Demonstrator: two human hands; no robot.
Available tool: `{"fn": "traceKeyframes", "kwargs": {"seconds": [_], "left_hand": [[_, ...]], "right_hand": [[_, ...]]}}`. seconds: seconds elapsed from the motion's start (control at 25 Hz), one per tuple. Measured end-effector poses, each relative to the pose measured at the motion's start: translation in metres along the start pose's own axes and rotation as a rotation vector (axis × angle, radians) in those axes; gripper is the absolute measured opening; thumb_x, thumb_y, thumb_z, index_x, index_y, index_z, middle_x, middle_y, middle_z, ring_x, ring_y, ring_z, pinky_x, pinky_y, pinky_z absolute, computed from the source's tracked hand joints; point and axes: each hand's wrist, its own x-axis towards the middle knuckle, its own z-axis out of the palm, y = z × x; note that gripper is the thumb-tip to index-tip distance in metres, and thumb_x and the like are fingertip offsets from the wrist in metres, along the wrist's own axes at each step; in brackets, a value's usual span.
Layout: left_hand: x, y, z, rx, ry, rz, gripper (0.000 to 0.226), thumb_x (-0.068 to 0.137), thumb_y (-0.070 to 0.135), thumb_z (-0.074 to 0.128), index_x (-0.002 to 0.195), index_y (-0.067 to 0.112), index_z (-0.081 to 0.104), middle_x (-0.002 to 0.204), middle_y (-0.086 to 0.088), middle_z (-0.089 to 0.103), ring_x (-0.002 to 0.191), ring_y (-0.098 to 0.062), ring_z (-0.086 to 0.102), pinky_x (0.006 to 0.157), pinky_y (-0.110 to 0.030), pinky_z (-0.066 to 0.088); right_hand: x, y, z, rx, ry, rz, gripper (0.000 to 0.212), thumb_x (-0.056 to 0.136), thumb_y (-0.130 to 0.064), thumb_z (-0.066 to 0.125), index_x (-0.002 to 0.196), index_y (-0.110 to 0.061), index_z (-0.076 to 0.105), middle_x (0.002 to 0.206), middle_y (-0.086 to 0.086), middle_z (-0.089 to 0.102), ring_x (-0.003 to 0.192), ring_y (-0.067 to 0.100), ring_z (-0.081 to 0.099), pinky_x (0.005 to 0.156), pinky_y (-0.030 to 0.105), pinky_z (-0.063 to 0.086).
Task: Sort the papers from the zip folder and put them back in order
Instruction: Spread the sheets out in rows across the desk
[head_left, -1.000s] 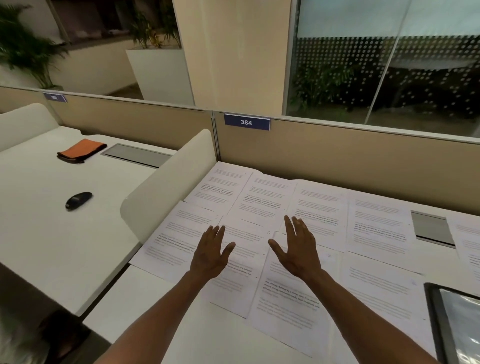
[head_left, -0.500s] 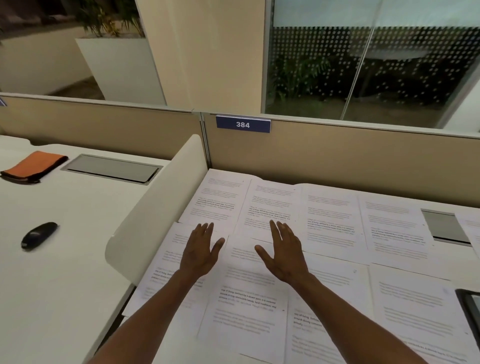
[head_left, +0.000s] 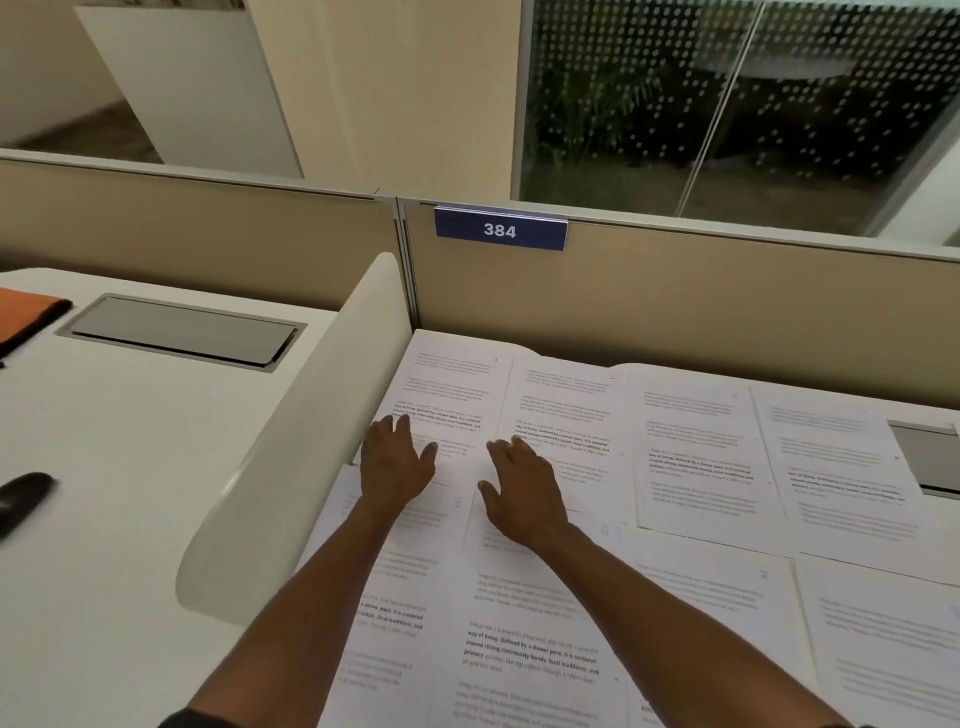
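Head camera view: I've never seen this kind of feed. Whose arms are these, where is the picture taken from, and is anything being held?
There is no machine here. The camera sits on a person's head and looks forward and down, so the two bare arms reaching in from the bottom are their own. The left hand and the right hand both lie with fingers spread over printed sheets, which are laid out in two overlapping rows across a white desk. Neither hand grips anything. Behind the sheets stands a beige partition with a blue tag reading 384. A curved white divider separates a neighbouring desk on the left, which holds a dark mouse-like object and something orange.
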Motion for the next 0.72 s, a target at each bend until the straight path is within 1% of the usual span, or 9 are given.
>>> {"fn": "traceKeyframes", "kwargs": {"seconds": [0.12, 0.24, 0.32, 0.4, 0.48, 0.6, 0.68, 0.72], "left_hand": [[0.018, -0.004, 0.01, 0.059, -0.035, -0.041, 0.077, 0.094, 0.053, 0.054, 0.151, 0.007, 0.032, 0.155, -0.021, 0.032, 0.143, -0.039, 0.028, 0.116, -0.048, 0.026], [0.032, -0.008, 0.018, 0.099, -0.103, -0.117, 0.085, 0.092, 0.062, 0.05, 0.154, 0.009, 0.025, 0.158, -0.021, 0.025, 0.143, -0.043, 0.027, 0.116, -0.051, 0.025], [0.038, -0.009, 0.021, 0.107, -0.114, -0.168, 0.089, 0.091, 0.064, 0.051, 0.154, 0.008, 0.022, 0.159, -0.022, 0.023, 0.14, -0.044, 0.032, 0.115, -0.052, 0.027], [0.044, -0.007, 0.02, 0.119, -0.086, -0.205, 0.09, 0.089, 0.063, 0.056, 0.153, 0.009, 0.022, 0.157, -0.022, 0.024, 0.135, -0.043, 0.038, 0.113, -0.052, 0.029], [0.047, -0.006, 0.018, 0.098, -0.028, -0.215, 0.088, 0.087, 0.054, 0.064, 0.151, 0.008, 0.024, 0.153, -0.022, 0.031, 0.131, -0.04, 0.041, 0.11, -0.05, 0.03], [0.048, 0.0, 0.011, 0.014, 0.075, -0.182, 0.08, 0.086, 0.035, 0.071, 0.149, 0.008, 0.029, 0.145, -0.02, 0.043, 0.126, -0.037, 0.045, 0.106, -0.048, 0.032], [0.047, 0.009, 0.006, -0.118, 0.133, -0.185, 0.075, 0.087, 0.023, 0.071, 0.149, 0.009, 0.032, 0.141, -0.019, 0.049, 0.125, -0.038, 0.049, 0.106, -0.048, 0.034], [0.047, 0.014, 0.003, -0.231, 0.158, -0.213, 0.073, 0.088, 0.019, 0.07, 0.15, 0.01, 0.032, 0.141, -0.019, 0.051, 0.126, -0.038, 0.05, 0.108, -0.048, 0.036]], "right_hand": [[0.025, -0.005, 0.011, -0.054, -0.047, -0.026, 0.057, 0.104, -0.038, 0.043, 0.156, -0.015, 0.03, 0.163, 0.005, 0.031, 0.154, 0.026, 0.014, 0.122, 0.045, 0.018], [0.038, -0.006, 0.022, -0.081, -0.11, -0.04, 0.055, 0.105, -0.037, 0.042, 0.155, -0.016, 0.032, 0.162, 0.003, 0.032, 0.155, 0.027, 0.011, 0.122, 0.047, 0.016], [0.041, -0.004, 0.029, -0.098, -0.134, -0.044, 0.054, 0.105, -0.038, 0.04, 0.154, -0.017, 0.033, 0.162, 0.002, 0.033, 0.155, 0.028, 0.01, 0.122, 0.048, 0.015], [0.042, -0.001, 0.034, -0.105, -0.141, -0.046, 0.052, 0.106, -0.038, 0.038, 0.154, -0.017, 0.036, 0.163, 0.002, 0.032, 0.155, 0.029, 0.009, 0.122, 0.048, 0.014], [0.042, 0.001, 0.038, -0.101, -0.132, -0.05, 0.051, 0.106, -0.039, 0.036, 0.153, -0.018, 0.038, 0.163, 0.001, 0.032, 0.155, 0.029, 0.009, 0.122, 0.049, 0.014], [0.044, 0.002, 0.041, -0.1, -0.122, -0.051, 0.051, 0.106, -0.039, 0.036, 0.152, -0.018, 0.038, 0.163, 0.001, 0.032, 0.155, 0.03, 0.009, 0.123, 0.049, 0.014], [0.044, 0.001, 0.04, -0.099, -0.125, -0.052, 0.052, 0.106, -0.04, 0.036, 0.153, -0.018, 0.038, 0.163, 0.001, 0.031, 0.155, 0.03, 0.008, 0.123, 0.05, 0.013], [0.045, 0.002, 0.04, -0.093, -0.127, -0.054, 0.052, 0.106, -0.041, 0.036, 0.153, -0.018, 0.038, 0.164, 0.001, 0.03, 0.155, 0.03, 0.008, 0.123, 0.049, 0.012]]}}
